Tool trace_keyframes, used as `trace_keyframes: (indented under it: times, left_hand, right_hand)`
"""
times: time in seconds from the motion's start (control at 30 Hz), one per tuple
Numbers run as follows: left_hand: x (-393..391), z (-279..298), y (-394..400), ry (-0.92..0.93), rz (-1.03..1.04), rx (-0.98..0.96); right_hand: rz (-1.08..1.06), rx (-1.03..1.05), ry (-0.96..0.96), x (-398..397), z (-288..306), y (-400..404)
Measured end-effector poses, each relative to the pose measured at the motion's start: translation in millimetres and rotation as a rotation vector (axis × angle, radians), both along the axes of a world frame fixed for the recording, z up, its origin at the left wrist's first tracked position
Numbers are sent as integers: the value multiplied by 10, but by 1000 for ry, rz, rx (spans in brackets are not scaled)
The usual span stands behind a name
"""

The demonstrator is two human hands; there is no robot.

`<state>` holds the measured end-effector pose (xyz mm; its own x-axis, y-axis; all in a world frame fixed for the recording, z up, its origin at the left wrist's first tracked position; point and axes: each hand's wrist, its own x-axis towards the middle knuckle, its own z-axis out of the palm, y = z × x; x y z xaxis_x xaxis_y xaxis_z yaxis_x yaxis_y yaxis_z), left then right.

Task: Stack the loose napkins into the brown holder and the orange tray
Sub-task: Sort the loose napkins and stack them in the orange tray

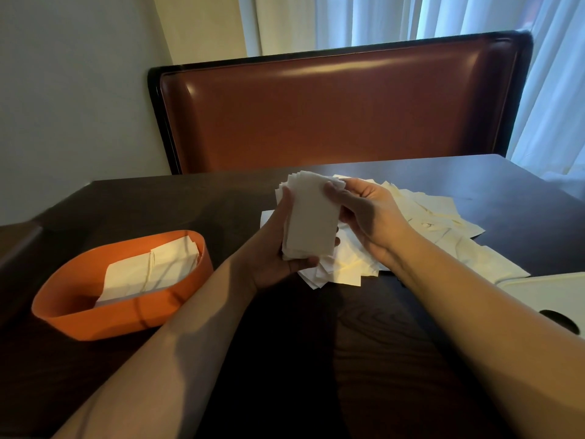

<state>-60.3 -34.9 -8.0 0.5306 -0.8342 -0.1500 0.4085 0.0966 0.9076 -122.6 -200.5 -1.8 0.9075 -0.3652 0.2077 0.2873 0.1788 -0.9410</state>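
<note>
A thick stack of white napkins (311, 217) stands upright above the table, held by both hands. My left hand (275, 248) grips its lower end and left edge. My right hand (364, 213) pinches its upper right edge with the thumb on the front. Behind and under the hands, loose napkins (437, 229) lie spread over the dark table (285, 359). The orange tray (95, 315) sits at the left with a pile of napkins (152, 270) inside. The brown holder is not in view.
A white tray-like object with a dark hole (550, 299) lies at the right edge. A brown leather booth back (332, 115) stands behind the table, with a wall at the left and white curtains (474, 17) behind.
</note>
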Motion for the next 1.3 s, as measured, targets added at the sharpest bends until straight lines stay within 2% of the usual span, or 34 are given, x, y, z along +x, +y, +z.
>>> trace_keyframes:
  times: [0.2,0.33,0.47,0.5,0.57,0.67,0.8,0.9,1.07,1.2,1.3]
  left_hand:
    - [-69,12,-7,1,22,17]
    - [-83,26,-1,-3,63,-2]
    - [-33,9,-29,58,265,-104]
    - [-26,19,-33,27,308,-111]
    - [-39,52,-46,-143,384,4]
    - [-43,-1,-87,-260,379,0]
    - [58,-30,-83,-249,526,-164]
    - [141,-89,-59,-296,541,-60]
    - [156,-152,-101,-385,496,159]
    - [142,-165,-133,-541,431,286]
    - [130,-169,-128,-551,404,327]
  right_hand:
    - [-13,1,0,3,-50,71]
    - [-130,-111,37,49,-57,103]
    - [-107,-248,177,94,-89,138]
    - [-85,-283,193,98,-102,153]
    - [-22,-299,213,98,-125,187]
    - [59,-322,185,83,-125,238]
    - [-155,-409,88,73,-73,138]
    - [-231,-666,52,29,-15,-29]
    - [-112,-820,180,35,-126,-179]
    - [-126,-807,211,68,-163,-229]
    - [-103,-814,250,83,-189,-256]
